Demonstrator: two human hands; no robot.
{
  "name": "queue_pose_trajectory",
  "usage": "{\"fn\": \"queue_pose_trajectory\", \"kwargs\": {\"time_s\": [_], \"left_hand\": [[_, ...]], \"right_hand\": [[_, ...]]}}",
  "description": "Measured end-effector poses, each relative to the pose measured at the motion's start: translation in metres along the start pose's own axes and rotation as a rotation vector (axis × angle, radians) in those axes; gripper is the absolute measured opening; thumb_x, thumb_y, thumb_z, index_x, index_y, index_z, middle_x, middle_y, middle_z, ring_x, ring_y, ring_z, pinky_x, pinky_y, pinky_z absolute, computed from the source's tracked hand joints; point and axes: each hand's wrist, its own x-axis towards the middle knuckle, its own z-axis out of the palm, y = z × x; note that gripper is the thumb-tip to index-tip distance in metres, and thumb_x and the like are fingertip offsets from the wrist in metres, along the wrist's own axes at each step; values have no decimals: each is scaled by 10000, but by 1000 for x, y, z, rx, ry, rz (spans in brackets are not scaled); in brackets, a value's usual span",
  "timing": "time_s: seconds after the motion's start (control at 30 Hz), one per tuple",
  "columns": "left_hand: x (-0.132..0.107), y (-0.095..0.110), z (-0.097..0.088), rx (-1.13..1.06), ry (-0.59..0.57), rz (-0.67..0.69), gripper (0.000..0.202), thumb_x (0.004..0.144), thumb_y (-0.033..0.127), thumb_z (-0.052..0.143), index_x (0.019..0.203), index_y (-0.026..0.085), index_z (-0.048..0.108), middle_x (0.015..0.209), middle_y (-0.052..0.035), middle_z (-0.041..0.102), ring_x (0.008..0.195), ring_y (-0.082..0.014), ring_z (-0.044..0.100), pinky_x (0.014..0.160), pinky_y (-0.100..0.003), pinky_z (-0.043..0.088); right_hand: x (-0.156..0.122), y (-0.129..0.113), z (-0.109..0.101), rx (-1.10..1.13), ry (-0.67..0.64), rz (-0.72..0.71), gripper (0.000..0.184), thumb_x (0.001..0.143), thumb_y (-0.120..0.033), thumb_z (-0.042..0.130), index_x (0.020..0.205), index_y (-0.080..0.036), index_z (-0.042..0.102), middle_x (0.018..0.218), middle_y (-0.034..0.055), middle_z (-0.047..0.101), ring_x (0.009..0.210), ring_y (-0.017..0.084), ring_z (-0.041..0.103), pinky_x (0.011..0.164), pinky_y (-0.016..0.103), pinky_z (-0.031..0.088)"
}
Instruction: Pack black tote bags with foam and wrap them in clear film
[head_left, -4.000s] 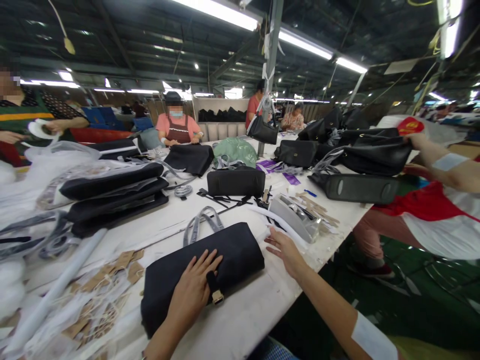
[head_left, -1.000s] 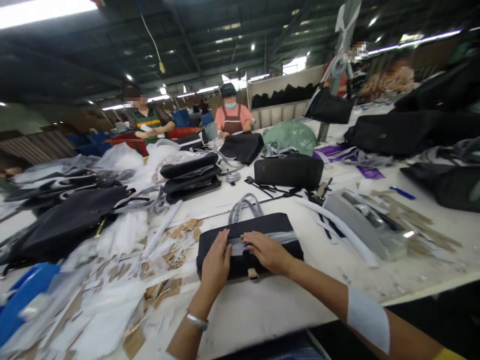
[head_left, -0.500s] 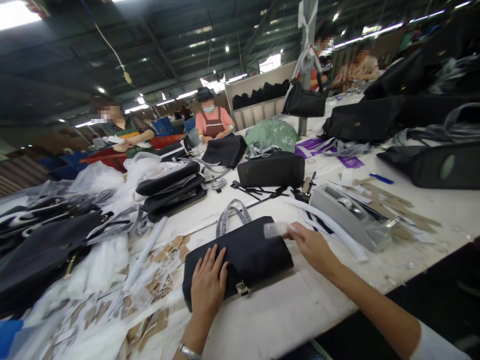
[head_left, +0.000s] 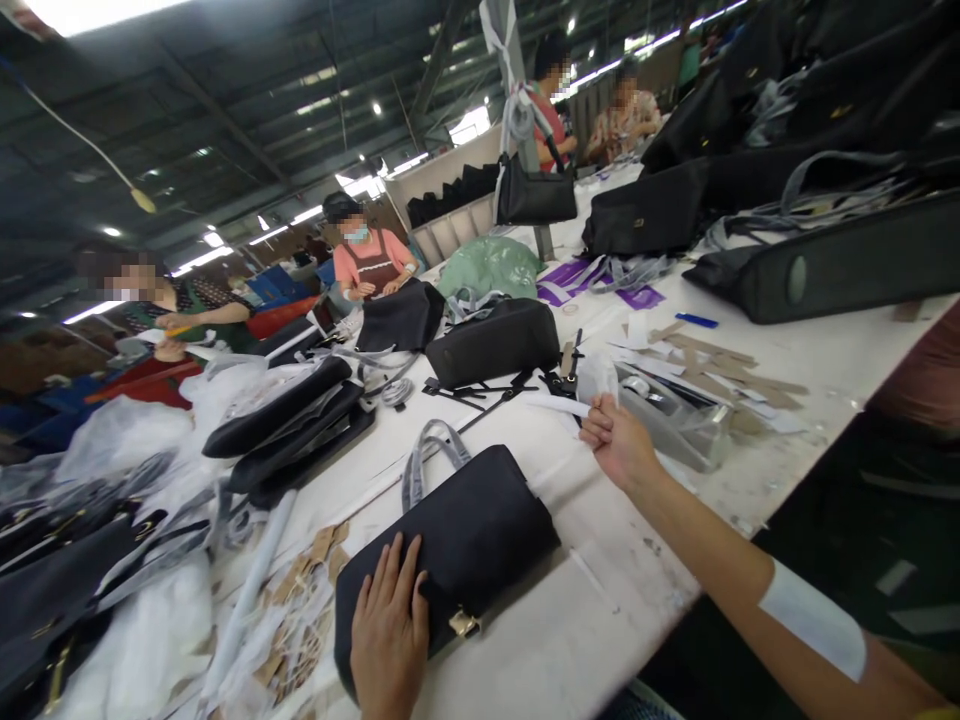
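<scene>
A black handbag (head_left: 480, 510) lies on the white table, its gold clasp (head_left: 463, 624) facing me and its plastic-wrapped handles (head_left: 431, 455) pointing away. My left hand (head_left: 390, 620) rests flat on the bag's left part, fingers stretched out. Beyond the bag's right end, my right hand (head_left: 619, 440) is closed, with a thin translucent white sheet (head_left: 598, 376) rising from its fingers. Right beside that hand are a grey tape dispenser (head_left: 679, 425) and a white tube (head_left: 551, 402); whether the fingers touch either one is unclear.
Stacked black bags (head_left: 285, 420) and plastic wrapping (head_left: 124, 435) crowd the left. Cardboard scraps (head_left: 304, 590) lie near the handbag. Another black bag (head_left: 491, 343) stands behind it. A blue pen-like item (head_left: 696, 320) and larger bags (head_left: 840, 265) are right. Co-workers (head_left: 371, 250) sit across the table.
My right hand has moved off the handbag's right end towards the tape dispenser, the translucent sheet going with it. My left hand stays on the bag. The view has swung right and tilted.
</scene>
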Motion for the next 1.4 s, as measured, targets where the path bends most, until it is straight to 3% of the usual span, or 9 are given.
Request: {"fn": "queue_pose_trajectory", "kwargs": {"time_s": [0.43,0.5,0.57,0.67,0.83,0.9,1.03,1.17,1.4], "left_hand": [[-1,-2,6,93,50,24,561,969,209,363,1520,296,309,1558,-38,373,1409,-251,392,1082,-473,401],[0,-2,6,94,58,24,554,972,221,365,1519,294,313,1556,-41,377,1406,-255,397,1078,-473,405],[0,-2,7,94,64,29,539,978,237,361,1513,287,329,1548,-47,391,1399,-258,407,1070,-473,413],[1,-2,8,96,73,29,516,981,252,350,1496,268,371,1536,-58,410,1389,-260,423,1068,-476,415],[2,2,5,91,79,13,494,980,267,352,1468,251,426,1525,-63,427,1378,-266,437,1078,-484,401],[2,3,3,86,71,1,491,981,266,353,1465,252,431,1528,-57,422,1381,-264,434,1079,-477,400],[3,6,1,91,71,-12,484,985,269,345,1460,251,438,1525,-51,426,1379,-259,436,1073,-473,400],[3,8,-1,98,86,-14,474,990,286,331,1442,245,465,1509,-59,448,1364,-261,455,1069,-485,394],[3,10,-1,70,83,-37,469,1001,336,338,1445,250,460,1496,-68,466,1385,-263,425,1094,-489,359]], "right_hand": [[19,-32,-12,-3,85,-130,301,887,-389,667,723,-206,494,457,-131,267,344,34,234,354,140,301],[17,-39,-11,-22,59,-132,282,874,-419,680,755,-207,537,477,-109,367,377,46,351,402,154,390],[8,-41,-14,-65,5,-112,283,851,-488,687,880,-220,602,630,-44,586,564,97,580,570,216,534],[-21,-27,-25,-216,-68,-16,419,786,-521,740,1096,-266,623,1041,37,714,1009,188,666,887,333,556],[-71,31,-35,-550,-249,126,459,746,-418,789,1151,-233,676,1141,65,711,1112,231,636,1049,404,452],[-76,50,-32,-651,-287,70,443,768,-437,753,1143,-209,693,1127,70,721,1109,245,633,1037,412,450],[-68,70,-29,-843,-171,-31,399,737,-504,740,949,-167,754,905,69,763,928,268,680,884,404,510],[-64,72,-30,-919,-145,-63,379,711,-523,749,821,-161,766,825,69,762,879,282,679,867,411,496],[-71,70,-27,-949,-173,-70,354,693,-515,758,792,-176,780,823,62,764,911,303,677,896,419,490]]}}
